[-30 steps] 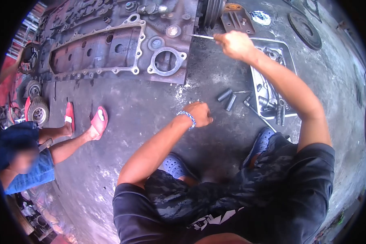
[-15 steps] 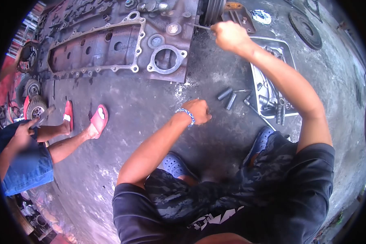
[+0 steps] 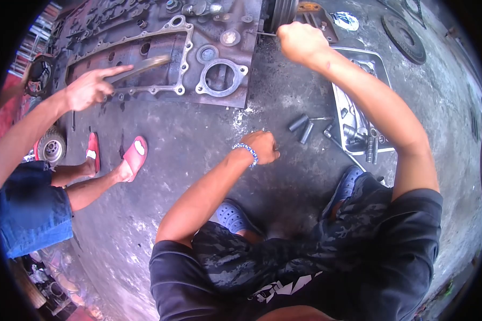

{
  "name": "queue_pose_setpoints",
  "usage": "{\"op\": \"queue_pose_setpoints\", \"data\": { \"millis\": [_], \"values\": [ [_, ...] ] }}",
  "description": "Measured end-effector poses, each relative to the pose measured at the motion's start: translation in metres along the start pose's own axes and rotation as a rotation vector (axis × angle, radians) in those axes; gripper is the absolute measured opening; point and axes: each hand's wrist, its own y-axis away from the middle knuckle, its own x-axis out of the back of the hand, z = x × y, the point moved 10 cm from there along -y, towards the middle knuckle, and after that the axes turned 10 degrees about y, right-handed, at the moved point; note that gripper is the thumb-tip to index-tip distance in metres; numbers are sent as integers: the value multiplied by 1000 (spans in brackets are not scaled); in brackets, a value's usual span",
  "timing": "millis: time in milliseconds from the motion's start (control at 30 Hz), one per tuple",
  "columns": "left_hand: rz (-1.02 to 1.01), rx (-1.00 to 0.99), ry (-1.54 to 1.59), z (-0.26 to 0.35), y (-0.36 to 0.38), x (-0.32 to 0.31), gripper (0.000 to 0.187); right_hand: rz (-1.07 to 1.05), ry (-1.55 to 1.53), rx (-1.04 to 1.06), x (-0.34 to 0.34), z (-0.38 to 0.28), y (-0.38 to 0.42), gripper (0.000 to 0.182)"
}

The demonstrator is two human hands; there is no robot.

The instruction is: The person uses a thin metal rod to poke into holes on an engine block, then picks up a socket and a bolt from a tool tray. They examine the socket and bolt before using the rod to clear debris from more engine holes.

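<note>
My right hand [image 3: 303, 43] is closed around a thin metal rod [image 3: 265, 34], whose far end reaches the right edge of the large metal engine block [image 3: 235, 56]. Lower down, over the floor, my left hand [image 3: 261, 146] is curled closed, with a beaded bracelet at its wrist. What it holds, if anything, is hidden. Two dark sockets [image 3: 298, 123] lie on the floor to its right. A co-worker's hand [image 3: 93, 85] points a flat bar-like tool [image 3: 144, 67], blurred, over the block's rectangular opening.
A metal tray [image 3: 340, 120] of tools lies on the floor under my right forearm. A long-handled wrench [image 3: 344, 150] rests beside it. A dark disc [image 3: 404, 40] lies at the upper right. The co-worker's feet in red sandals [image 3: 134, 158] are on the left.
The co-worker's arm has swung up and rightward, bringing the tool from beside their legs to over the block. My two hands have stayed nearly in place.
</note>
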Motion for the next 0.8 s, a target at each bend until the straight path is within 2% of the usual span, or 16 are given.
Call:
{"op": "queue_pose_setpoints", "data": {
  "millis": [167,267,433,567,700,800],
  "values": [
    [3,4,7,1,2,2,27,70,-34,78,-22,-8,5,25],
    [7,-7,14,1,-1,0,28,54,-45,31,-8,6,-6,26],
    [-11,-11,-8,0,-2,-3,28,102,-135,44,-35,3,0,24],
    [-14,4,-1,-1,-3,-4,28,77,-65,29,-13,15,-16,26],
    [-10,-1,-3,-2,1,-5,27,33,-34,49,-21,-4,4,25],
    [-7,3,-10,-4,0,-4,27,39,-52,-3,-14,10,-4,25]
  ]
}}
